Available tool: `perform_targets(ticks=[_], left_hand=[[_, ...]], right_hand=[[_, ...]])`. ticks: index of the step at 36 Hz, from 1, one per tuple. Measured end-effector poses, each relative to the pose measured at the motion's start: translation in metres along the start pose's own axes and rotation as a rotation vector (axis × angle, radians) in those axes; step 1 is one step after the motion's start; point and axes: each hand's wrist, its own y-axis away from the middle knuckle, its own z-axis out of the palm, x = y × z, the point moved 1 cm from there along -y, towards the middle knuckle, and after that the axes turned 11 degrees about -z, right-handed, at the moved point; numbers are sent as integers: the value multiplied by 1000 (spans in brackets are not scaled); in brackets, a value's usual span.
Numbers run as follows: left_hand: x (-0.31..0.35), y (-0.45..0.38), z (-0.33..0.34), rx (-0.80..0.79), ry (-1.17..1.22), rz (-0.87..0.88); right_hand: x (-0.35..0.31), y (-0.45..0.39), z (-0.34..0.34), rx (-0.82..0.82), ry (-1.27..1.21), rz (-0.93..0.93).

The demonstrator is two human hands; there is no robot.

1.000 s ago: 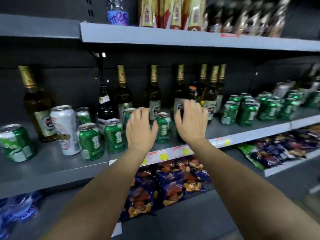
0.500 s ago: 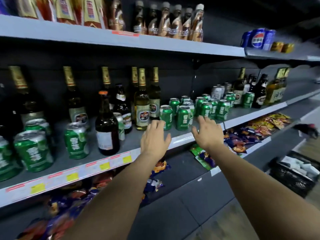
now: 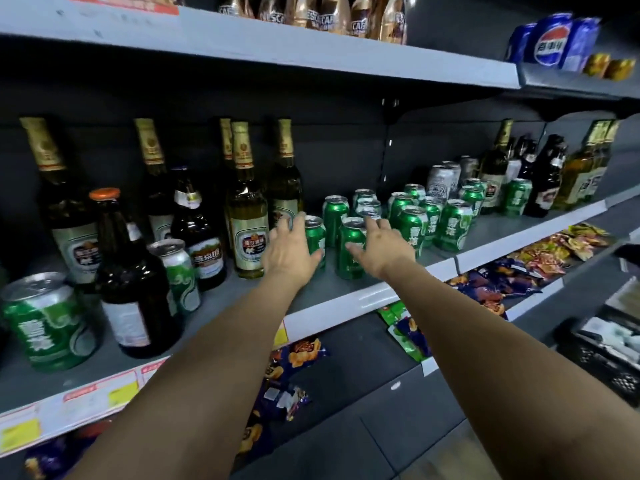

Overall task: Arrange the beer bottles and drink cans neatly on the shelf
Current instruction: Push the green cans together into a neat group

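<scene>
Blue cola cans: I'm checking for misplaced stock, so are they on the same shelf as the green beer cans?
No, the blue cola cans stand on the upper shelf, above the green beer cans.

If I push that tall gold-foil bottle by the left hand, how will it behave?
The bottle looks tall and narrow, so a high push may tip it. It seems full glass: likely heavy and breakable. Push low.

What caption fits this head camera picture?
Both open hands, left hand and right hand, reach toward green cans.
</scene>
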Motion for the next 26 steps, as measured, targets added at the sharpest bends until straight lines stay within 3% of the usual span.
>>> perform_targets(ticks=[9,15,26], left_hand=[[15,-41,28,-140,65,-87],[13,-34,31,-24,56,-124],[5,53,-10,168,105,-133]], right_hand=[[5,-49,13,-65,27,8],[11,-48,17,-48,49,4],[-9,11,-8,211,-21,-224]])
